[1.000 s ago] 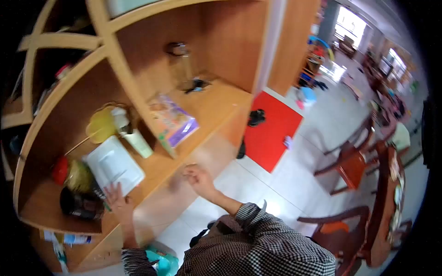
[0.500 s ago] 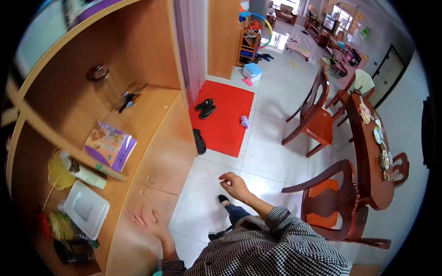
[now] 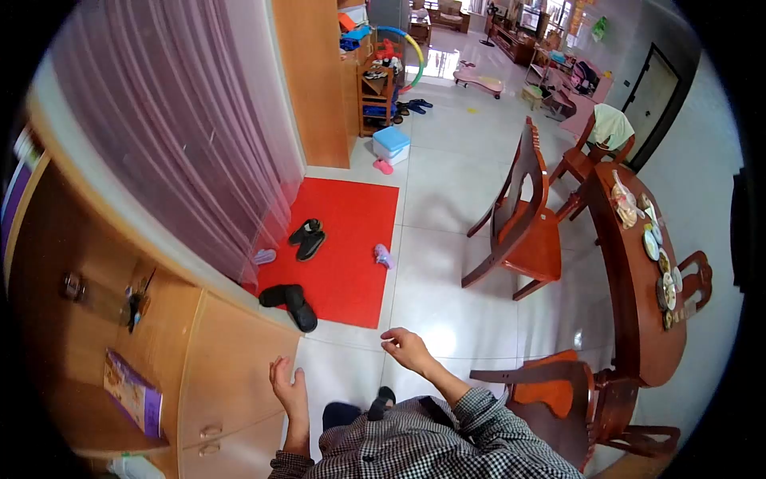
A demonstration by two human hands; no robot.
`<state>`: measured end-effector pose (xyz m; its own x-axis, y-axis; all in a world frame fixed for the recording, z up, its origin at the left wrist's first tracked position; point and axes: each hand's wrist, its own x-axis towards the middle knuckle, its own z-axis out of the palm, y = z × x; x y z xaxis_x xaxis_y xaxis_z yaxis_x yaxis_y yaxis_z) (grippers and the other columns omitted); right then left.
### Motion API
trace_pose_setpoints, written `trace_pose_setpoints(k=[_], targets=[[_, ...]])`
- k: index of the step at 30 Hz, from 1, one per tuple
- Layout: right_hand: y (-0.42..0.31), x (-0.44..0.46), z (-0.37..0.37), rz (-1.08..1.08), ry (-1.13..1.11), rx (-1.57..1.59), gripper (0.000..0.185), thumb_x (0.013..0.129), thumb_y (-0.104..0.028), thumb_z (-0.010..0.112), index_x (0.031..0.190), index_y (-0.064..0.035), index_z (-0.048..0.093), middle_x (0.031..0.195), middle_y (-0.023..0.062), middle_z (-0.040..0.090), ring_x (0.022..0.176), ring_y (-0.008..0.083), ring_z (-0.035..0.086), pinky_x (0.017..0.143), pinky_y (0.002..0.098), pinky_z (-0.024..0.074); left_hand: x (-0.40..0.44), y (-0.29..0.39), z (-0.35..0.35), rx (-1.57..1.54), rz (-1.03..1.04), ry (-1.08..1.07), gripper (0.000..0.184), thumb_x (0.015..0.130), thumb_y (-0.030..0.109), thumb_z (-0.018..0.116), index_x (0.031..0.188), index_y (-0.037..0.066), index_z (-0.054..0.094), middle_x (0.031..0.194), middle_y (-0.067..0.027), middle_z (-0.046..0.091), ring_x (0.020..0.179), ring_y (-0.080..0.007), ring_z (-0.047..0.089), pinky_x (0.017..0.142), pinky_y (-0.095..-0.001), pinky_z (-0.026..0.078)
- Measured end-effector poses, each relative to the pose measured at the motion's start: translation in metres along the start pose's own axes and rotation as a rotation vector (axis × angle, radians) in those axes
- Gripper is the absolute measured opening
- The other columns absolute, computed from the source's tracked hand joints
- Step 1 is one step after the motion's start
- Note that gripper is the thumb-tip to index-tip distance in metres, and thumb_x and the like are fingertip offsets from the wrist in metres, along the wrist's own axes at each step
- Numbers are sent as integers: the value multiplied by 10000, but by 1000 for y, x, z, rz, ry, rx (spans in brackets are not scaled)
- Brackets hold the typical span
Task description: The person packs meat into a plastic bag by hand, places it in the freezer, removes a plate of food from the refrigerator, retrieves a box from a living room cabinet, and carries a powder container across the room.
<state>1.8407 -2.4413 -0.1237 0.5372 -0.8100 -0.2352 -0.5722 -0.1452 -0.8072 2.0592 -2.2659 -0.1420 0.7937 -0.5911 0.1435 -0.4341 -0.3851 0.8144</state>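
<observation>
My left hand [image 3: 289,389] is raised in front of the wooden cabinet [image 3: 235,367], fingers apart, with nothing in it. My right hand [image 3: 408,351] hangs over the tiled floor, its fingers loosely bent and not closed on anything. Ahead of both hands lies a red mat [image 3: 355,271]. Black shoes [image 3: 309,239] rest on it, a purple slipper [image 3: 384,256] lies by its right edge, and more black footwear [image 3: 294,305] lies across its near left corner.
On the right stand wooden chairs [image 3: 531,239] and a long table [image 3: 618,279] bearing several dishes. A sheer curtain [image 3: 191,120] hangs at left. Beyond the mat are a blue-lidded box [image 3: 391,144] and a shoe rack [image 3: 375,100]. A purple-edged box [image 3: 132,391] sits in the cabinet.
The view has shifted forward past the cabinet, so the mat and curtain appear nearer. My left hand has risen away from the cabinet front. My right hand keeps a similar pose.
</observation>
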Motion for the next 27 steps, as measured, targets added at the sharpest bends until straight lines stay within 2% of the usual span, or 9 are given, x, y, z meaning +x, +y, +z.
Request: trace_pose_setpoints(k=[2, 5, 8, 10, 13, 17, 22, 25, 27], targets=[[3, 38, -17, -11, -16, -1, 273, 802, -242, 572, 994, -54, 624, 982, 145, 615, 832, 254, 616, 743, 346, 486, 28, 1, 29, -68, -47, 8, 350, 708, 21, 608, 1055, 26, 564, 1120, -136, 545, 1128, -307, 452, 1003, -387, 305], [5, 100, -41, -45, -33, -7, 277, 814, -248, 568, 995, -43, 616, 985, 147, 612, 830, 255, 617, 737, 343, 483, 76, -9, 69, -252, -294, -13, 357, 701, 15, 616, 1054, 12, 565, 1082, -120, 552, 1035, -236, 496, 928, -335, 365], [7, 171, -74, -59, -32, 14, 286, 819, -263, 570, 996, -43, 615, 987, 151, 610, 825, 256, 614, 739, 339, 480, 137, -49, 123, -503, -395, -54, 347, 697, 14, 631, 1037, -9, 568, 1047, -102, 556, 946, -175, 508, 826, -279, 404], [20, 220, -99, -62, 13, 11, 299, 812, -280, 567, 990, -43, 610, 955, 162, 607, 830, 286, 605, 740, 357, 475, 188, -44, 166, -503, -411, -86, 340, 699, 15, 637, 1030, -21, 567, 1014, -90, 562, 915, -161, 513, 783, -262, 418], [29, 287, -157, 15, 109, 2, 305, 802, -287, 585, 987, -47, 620, 959, 157, 617, 821, 281, 609, 738, 356, 479, 277, 29, 237, -475, -451, -141, 343, 697, 10, 650, 1028, -20, 568, 933, -63, 573, 862, -152, 530, 760, -266, 447], [53, 337, -223, 192, 237, 112, 309, 808, -243, 612, 1035, -33, 606, 948, 139, 634, 859, 226, 612, 740, 319, 479, 368, 152, 341, -487, -330, -407, 362, 720, 71, 658, 1062, -3, 567, 1002, -87, 594, 928, -168, 544, 802, -279, 443], [109, 438, -274, 316, 266, 187, 310, 813, -222, 619, 1034, -6, 600, 922, 128, 647, 839, 175, 603, 723, 294, 480, 441, 219, 475, -482, -184, -668, 413, 737, 137, 662, 1115, 13, 553, 1079, -100, 581, 1034, -180, 528, 869, -279, 417], [123, 524, -313, 266, 234, 249, 300, 812, -219, 622, 1022, -4, 604, 898, 123, 651, 827, 171, 600, 748, 280, 468, 476, 251, 510, -624, -415, -643, 415, 736, 159, 666, 1111, 23, 552, 1016, -73, 586, 945, -167, 550, 793, -255, 437], [131, 591, -340, 160, 189, 180, 291, 811, -224, 624, 1017, -19, 609, 879, 111, 651, 807, 160, 597, 740, 272, 464, 509, 246, 543, -548, -531, -588, 313, 752, 152, 646, 1037, 48, 567, 894, -18, 561, 755, -106, 521, 612, -246, 435]])
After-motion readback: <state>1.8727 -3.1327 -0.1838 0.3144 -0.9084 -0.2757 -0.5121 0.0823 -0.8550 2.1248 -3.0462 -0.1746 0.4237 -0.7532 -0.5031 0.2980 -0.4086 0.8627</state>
